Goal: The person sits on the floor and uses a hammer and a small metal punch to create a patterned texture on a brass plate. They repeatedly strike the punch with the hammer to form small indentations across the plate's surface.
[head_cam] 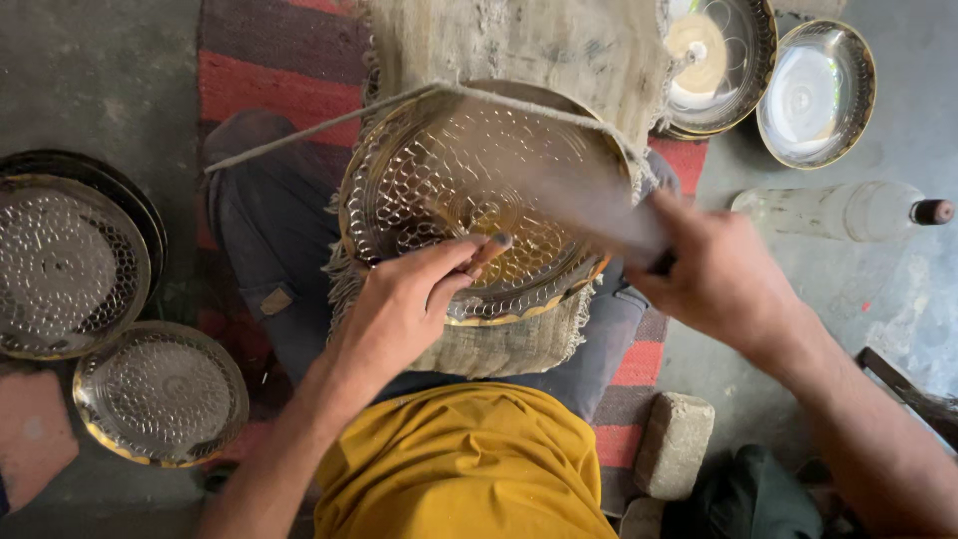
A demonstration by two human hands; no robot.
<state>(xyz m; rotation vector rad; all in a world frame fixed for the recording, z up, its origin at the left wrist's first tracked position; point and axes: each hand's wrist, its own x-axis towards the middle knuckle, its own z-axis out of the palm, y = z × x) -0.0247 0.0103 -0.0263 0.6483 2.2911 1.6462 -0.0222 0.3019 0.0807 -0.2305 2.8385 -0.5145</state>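
on a coarse beige cloth [519, 344] across the lap, a round dimpled brass plate with a scalloped gold rim [449, 190] is steadied by the left hand [404, 299], fingers curled on its face; the right hand [718, 274] is closed around a blurred tool handle [609, 215]

You're looking at a brass plate [479, 200] glinting gold with a dimpled scale pattern | rug [269, 70] showing red and brown stripes | your shirt [464, 464] showing mustard yellow | cloth [519, 45] showing beige
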